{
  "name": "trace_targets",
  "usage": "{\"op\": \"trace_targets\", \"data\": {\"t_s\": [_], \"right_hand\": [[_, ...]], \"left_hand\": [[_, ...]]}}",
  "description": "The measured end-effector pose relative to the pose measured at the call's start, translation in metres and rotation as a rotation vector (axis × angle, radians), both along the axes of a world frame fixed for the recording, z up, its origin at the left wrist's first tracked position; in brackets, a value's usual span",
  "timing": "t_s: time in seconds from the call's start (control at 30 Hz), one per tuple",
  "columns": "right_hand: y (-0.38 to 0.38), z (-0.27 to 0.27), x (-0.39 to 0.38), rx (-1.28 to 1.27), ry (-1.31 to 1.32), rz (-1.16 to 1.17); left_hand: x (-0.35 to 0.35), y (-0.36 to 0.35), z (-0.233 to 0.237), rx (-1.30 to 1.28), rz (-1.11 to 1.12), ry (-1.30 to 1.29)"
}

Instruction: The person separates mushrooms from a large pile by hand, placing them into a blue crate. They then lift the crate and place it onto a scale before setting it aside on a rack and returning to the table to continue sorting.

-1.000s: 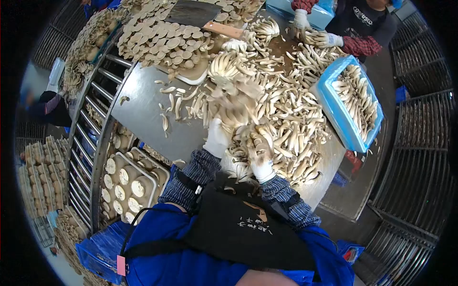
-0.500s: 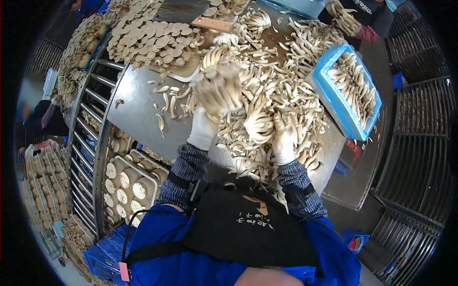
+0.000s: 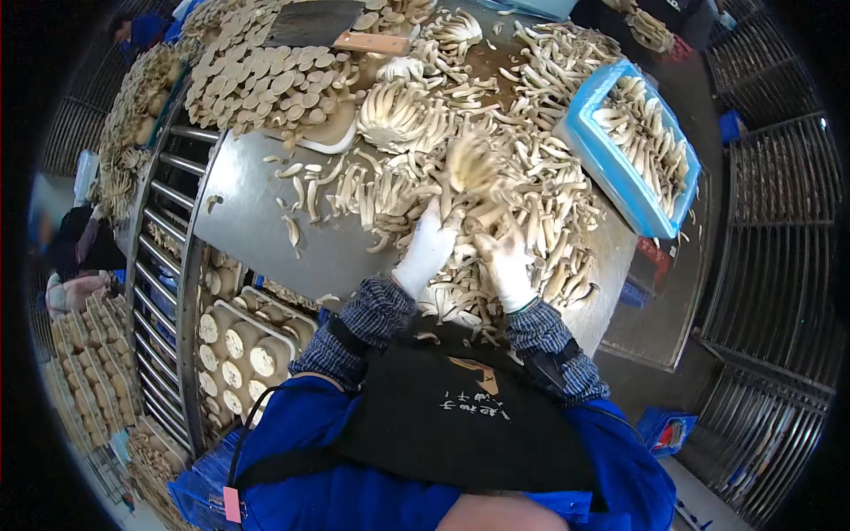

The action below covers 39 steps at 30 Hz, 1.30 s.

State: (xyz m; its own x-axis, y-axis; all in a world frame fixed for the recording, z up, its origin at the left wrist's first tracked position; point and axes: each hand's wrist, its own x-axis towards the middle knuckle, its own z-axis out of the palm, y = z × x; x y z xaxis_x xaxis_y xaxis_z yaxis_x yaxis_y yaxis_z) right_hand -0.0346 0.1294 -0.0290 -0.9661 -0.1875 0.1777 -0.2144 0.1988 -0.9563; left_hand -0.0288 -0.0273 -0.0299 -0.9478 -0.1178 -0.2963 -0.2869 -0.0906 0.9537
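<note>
My left hand, in a white glove, has its fingers closed round the lower end of a blurred mushroom cluster. Just to its right, my right hand, also gloved, is at the mushroom pile, its fingers partly bent among the stems; what they touch is too blurred to make out. Loose long-stemmed mushrooms lie around and beyond both hands. A larger cluster rests past my left hand. At the right, a blue-lined basket holds many stems.
Flat-capped mushrooms are heaped at the back left beside a cleaver. A metal roller rack and bottle trays stand left. Another person's hand shows at the top right. Racks line the right.
My left hand has moved right with the cluster, closer to my right hand, which has shifted slightly left. The view has shifted a little.
</note>
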Motion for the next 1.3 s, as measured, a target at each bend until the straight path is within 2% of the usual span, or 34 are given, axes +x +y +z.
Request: {"op": "trace_targets", "data": {"t_s": [0.03,0.1,0.13,0.17,0.23,0.27,0.3,0.33,0.37,0.43,0.5,0.53,0.57,0.63,0.67,0.7,0.77,0.83,0.9,0.97,1.0,1.03,1.1,1.13,1.17,1.23,1.27,1.3], "right_hand": [[-0.007,0.021,0.007,-0.453,-0.374,0.029],[0.010,-0.015,-0.003,-0.434,-0.399,-0.017],[0.010,-0.010,-0.007,-0.416,-0.430,-0.063],[0.013,0.010,-0.004,-0.660,-0.521,-0.061],[0.023,0.008,-0.006,-0.883,-0.588,0.079],[0.023,0.012,-0.005,-0.885,-0.585,0.072],[0.023,0.016,-0.005,-0.664,-0.518,0.102],[0.022,0.023,-0.004,-0.443,-0.448,0.129],[0.025,0.003,-0.001,-0.160,-0.254,0.168],[0.025,0.012,0.005,-0.155,-0.411,-0.009],[0.041,0.007,-0.003,-0.156,-0.468,0.015],[0.046,0.011,-0.003,-0.154,-0.533,0.040],[0.049,0.025,0.000,-0.220,-0.686,-0.011],[0.044,0.019,0.011,-0.203,-0.390,-0.051],[0.045,0.021,0.013,-0.200,-0.390,-0.046],[0.045,0.024,0.015,-0.146,-0.433,-0.002],[0.039,0.026,0.020,-0.097,-0.472,0.047],[0.029,0.019,0.026,-0.362,-0.469,-0.108],[0.032,0.013,0.027,-0.370,-0.471,-0.124],[0.038,0.019,0.027,-0.134,-0.443,-0.174],[0.040,0.023,0.027,-0.187,-0.511,-0.186],[0.039,0.022,0.026,-0.186,-0.514,-0.192],[0.037,0.018,0.023,-0.267,-0.431,-0.243],[0.037,0.017,0.026,-0.139,-0.296,-0.212],[0.032,0.020,0.025,-0.246,-0.312,-0.235],[0.029,0.014,0.024,-0.244,-0.340,-0.251],[0.025,0.020,0.026,-0.130,-0.269,-0.254],[0.020,0.027,0.029,-0.015,-0.198,-0.256]], "left_hand": [[0.000,0.004,-0.004,0.067,0.040,0.057],[-0.001,0.012,-0.013,0.204,0.128,0.173],[0.002,0.015,0.005,0.393,0.232,0.131],[0.002,0.010,-0.001,0.392,0.223,0.129],[0.001,-0.005,-0.012,0.555,0.130,0.066],[0.001,0.000,-0.014,0.529,0.147,0.059],[0.002,0.005,-0.015,0.530,0.142,0.057],[0.004,0.010,-0.016,0.378,0.090,0.017],[0.005,0.015,-0.016,0.225,0.038,-0.021],[0.006,0.020,-0.018,0.162,0.066,0.054],[0.010,0.021,0.003,0.117,0.197,-0.025],[0.008,0.014,0.002,0.050,0.194,-0.048],[0.010,0.013,0.001,0.049,0.192,-0.048],[0.016,0.012,0.003,0.167,-0.088,-0.087],[0.015,0.015,-0.004,0.205,-0.292,-0.029],[0.019,0.018,-0.006,0.402,-0.323,-0.093],[0.020,0.015,-0.010,0.436,-0.305,-0.115],[0.023,0.020,-0.014,0.480,-0.227,-0.042],[0.025,0.020,-0.023,0.531,-0.147,0.025],[0.019,0.010,-0.050,0.327,0.067,-0.191],[0.017,0.000,-0.063,0.480,0.023,-0.216],[0.020,0.003,-0.058,0.481,0.019,-0.221],[0.029,0.018,-0.048,0.429,-0.294,-0.143],[0.036,0.028,-0.004,0.324,-0.420,-0.199],[0.038,0.034,0.007,0.228,-0.515,-0.066],[0.039,0.045,0.000,0.420,-0.230,-0.233],[0.037,0.045,-0.005,0.420,-0.233,-0.232],[0.033,0.045,-0.010,0.488,-0.134,-0.162]]}}
